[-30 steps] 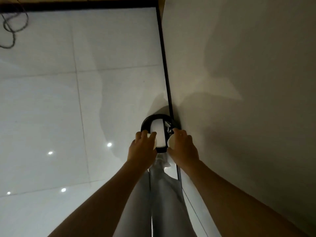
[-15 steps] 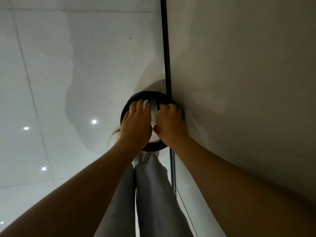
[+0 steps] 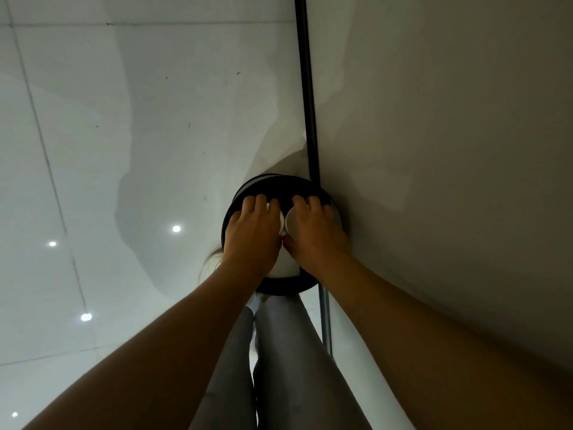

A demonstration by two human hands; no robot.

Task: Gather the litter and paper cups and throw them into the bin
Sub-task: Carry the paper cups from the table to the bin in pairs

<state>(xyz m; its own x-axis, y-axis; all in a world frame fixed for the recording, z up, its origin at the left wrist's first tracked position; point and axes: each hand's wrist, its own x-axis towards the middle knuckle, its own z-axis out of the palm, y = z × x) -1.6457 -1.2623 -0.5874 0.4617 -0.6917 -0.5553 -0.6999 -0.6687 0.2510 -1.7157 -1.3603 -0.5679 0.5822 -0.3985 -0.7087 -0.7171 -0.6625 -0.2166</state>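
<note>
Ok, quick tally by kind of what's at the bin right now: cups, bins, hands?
Paper cups, in part hidden: 2, one in the left hand, cup, one in the right hand, cup
Black bin: 1
Hands: 2
Total: 5

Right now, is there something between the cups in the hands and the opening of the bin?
Nothing visible. The left hand and right hand each hold a paper cup directly over the open black bin, with no lid showing.
</note>
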